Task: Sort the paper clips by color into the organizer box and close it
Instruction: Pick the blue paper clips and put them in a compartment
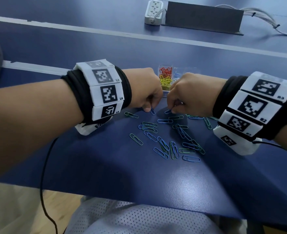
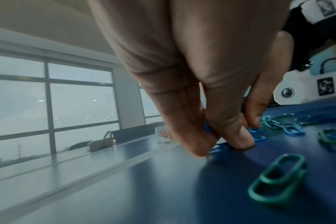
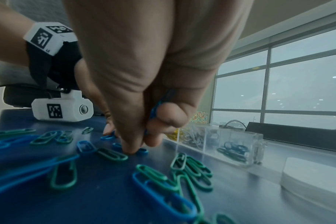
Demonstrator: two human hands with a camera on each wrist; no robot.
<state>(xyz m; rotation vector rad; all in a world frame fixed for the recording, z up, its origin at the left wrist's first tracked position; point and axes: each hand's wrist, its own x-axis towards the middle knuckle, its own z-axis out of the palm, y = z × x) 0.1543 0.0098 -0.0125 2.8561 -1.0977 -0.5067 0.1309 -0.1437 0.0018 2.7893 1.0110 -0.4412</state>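
Blue and green paper clips (image 1: 166,137) lie scattered on the dark blue table (image 1: 105,166). The clear organizer box (image 1: 165,78) stands just beyond my hands, with red and yellow clips in its near compartments; the right wrist view shows the organizer box (image 3: 230,145) also holding white and blue-green clips. My left hand (image 1: 148,108) pinches a blue clip (image 2: 219,147) against the table, with another blue clip tucked between its fingers. My right hand (image 1: 172,109) holds blue clips (image 3: 155,110) in its curled fingers, and its fingertip presses a blue clip (image 3: 142,150) on the table.
A white power strip (image 1: 153,12) and a dark box (image 1: 203,17) with cables sit at the far edge. A flat white object (image 3: 313,174) lies right of the organizer. A black wrist cable (image 1: 43,166) hangs over the table's front edge.
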